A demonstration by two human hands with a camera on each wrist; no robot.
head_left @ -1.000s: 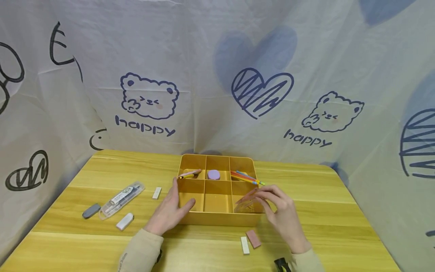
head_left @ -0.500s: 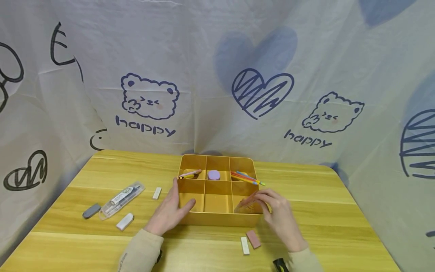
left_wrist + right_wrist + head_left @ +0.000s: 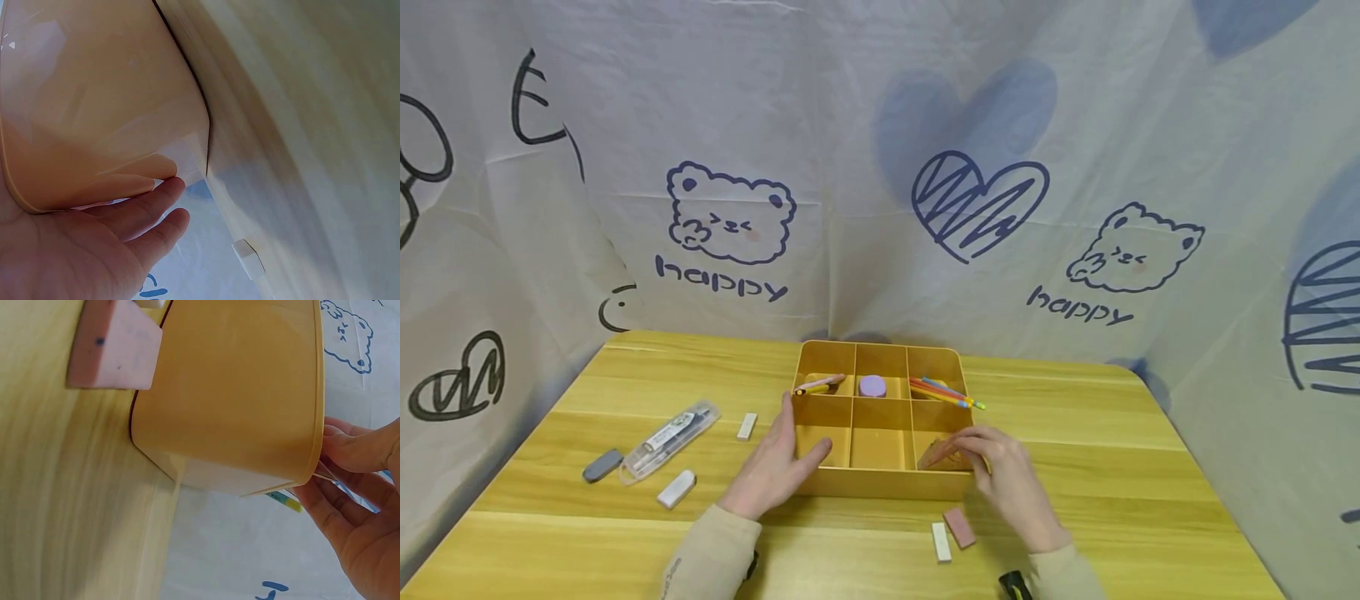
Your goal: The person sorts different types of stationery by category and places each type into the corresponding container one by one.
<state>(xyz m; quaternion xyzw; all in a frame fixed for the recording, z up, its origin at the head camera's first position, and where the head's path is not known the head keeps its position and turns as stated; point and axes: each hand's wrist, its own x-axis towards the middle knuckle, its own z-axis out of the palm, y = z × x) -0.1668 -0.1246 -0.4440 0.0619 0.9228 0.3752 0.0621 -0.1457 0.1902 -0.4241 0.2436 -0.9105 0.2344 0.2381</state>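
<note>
A yellow-orange organizer box (image 3: 880,482) with several compartments stands on the table. My left hand (image 3: 772,467) rests against its left wall, fingers straight along the outside and the thumb over the front-left compartment. In the left wrist view, the left fingertips (image 3: 175,187) touch the glossy wall. My right hand (image 3: 1011,475) is over the front-right compartment, pinching a thin, see-through reddish flat piece (image 3: 938,452), like a set square, whose lower part lies within that compartment. In the right wrist view, the right hand (image 3: 359,494) is at the box rim, its fingertips partly hidden.
Back compartments hold pens (image 3: 820,386), a lilac round-cornered item (image 3: 872,386) and pencils (image 3: 943,392). In front lie a pink eraser (image 3: 959,527) and a white one (image 3: 941,542). At left are a clear pen case (image 3: 670,442), a grey eraser (image 3: 602,466) and white erasers (image 3: 677,489).
My right hand has moved down and slightly left, lowering the reddish flat piece deeper into the front-right compartment. The left hand and the box have stayed put.
</note>
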